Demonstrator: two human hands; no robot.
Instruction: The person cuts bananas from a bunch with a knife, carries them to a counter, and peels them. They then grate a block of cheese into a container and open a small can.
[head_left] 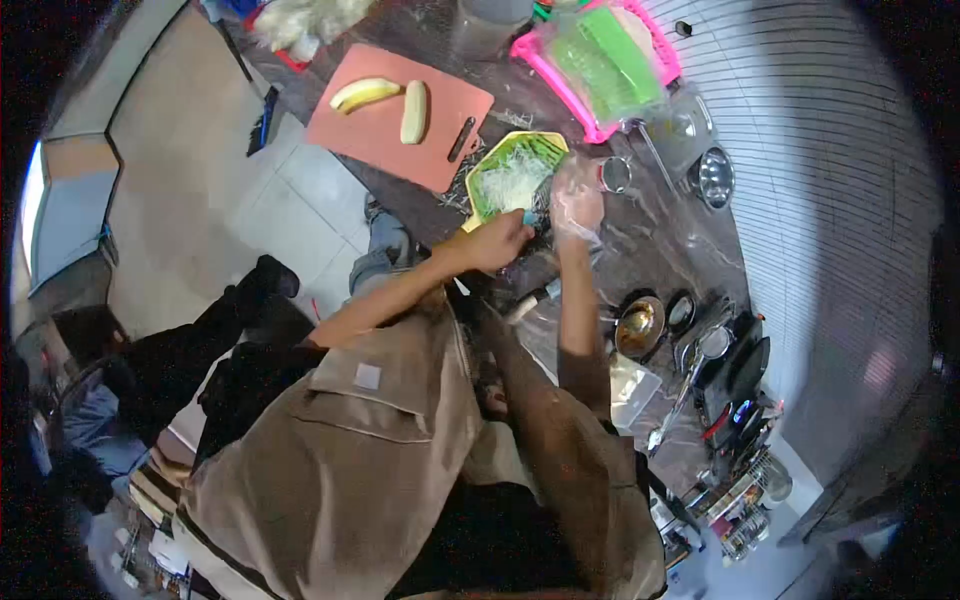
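A yellow-green basket-like bowl (473,211) on the counter holds a heap of thin white shreds (512,184). At its near edge my left hand (497,243) is closed around a small thing with a teal end (529,217); the rest of it is hidden. My right hand (578,200), in a clear plastic glove, is at the bowl's right side with its fingers curled together. What it grips, if anything, I cannot make out. Dark strands lie between the two hands and around the bowl.
A pink cutting board (345,130) left of the bowl bears a yellow banana (364,94) and a pale banana (413,112). To the right are a small metal cup (616,175), a steel bowl (713,177) and a pink tray (560,98). A person (90,400) sits at the left.
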